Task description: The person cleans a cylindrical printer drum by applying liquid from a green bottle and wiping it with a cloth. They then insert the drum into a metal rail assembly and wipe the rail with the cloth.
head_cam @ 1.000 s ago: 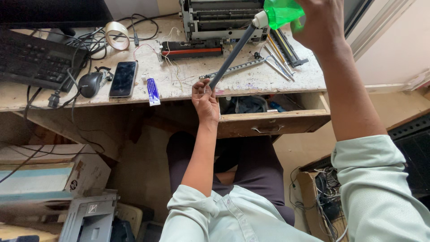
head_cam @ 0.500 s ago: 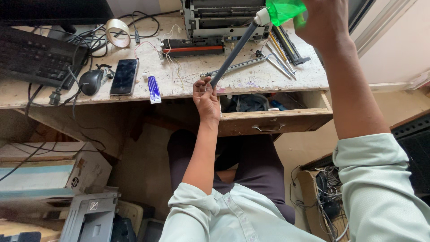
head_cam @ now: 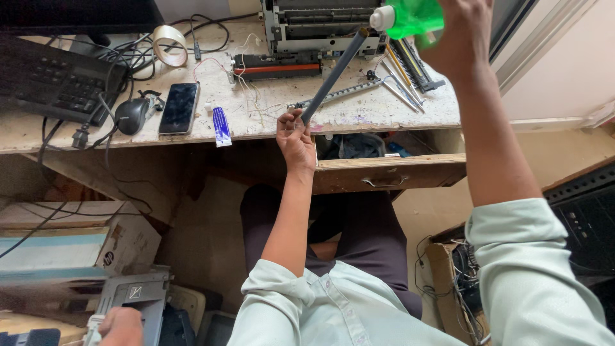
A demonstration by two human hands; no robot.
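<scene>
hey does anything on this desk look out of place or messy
Yes. The desk drawer hangs open with dark clutter inside, the small blue tube juts over the desk's front edge, and loose cables tangle beside the keyboard. The desktop looks stained and scuffed.

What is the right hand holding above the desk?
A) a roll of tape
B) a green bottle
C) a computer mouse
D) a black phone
B: the right hand grips a green bottle, tipped with its white cap towards the grey roller held by the left hand.
</scene>
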